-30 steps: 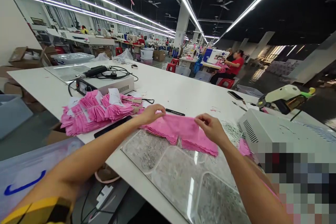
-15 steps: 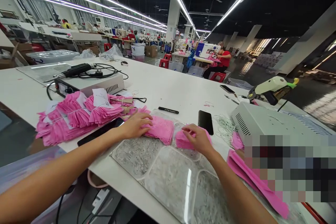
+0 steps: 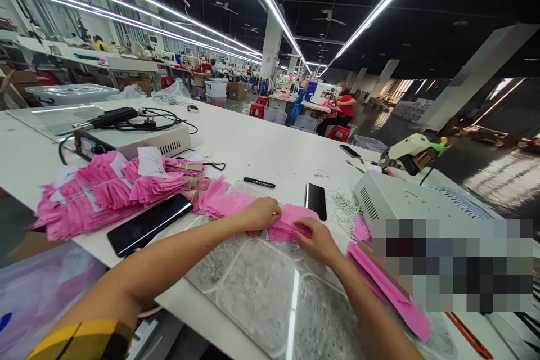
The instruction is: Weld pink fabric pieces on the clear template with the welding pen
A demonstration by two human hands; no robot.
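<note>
Pink cloth stack (image 3: 297, 215) at the worktop's (image 3: 270, 152) near side, partly covered.

The left hand (image 3: 264, 214) curls over the stack's left end, fingertips hard to make out, so whether it grips cannot be told; it also hides part of the pink cloth pile (image 3: 225, 201) to the left. The right hand (image 3: 317, 241) bends its fingers at the right end, its hold equally unclear. At right, pixelation hides part of a grey box (image 3: 400, 194).
</note>
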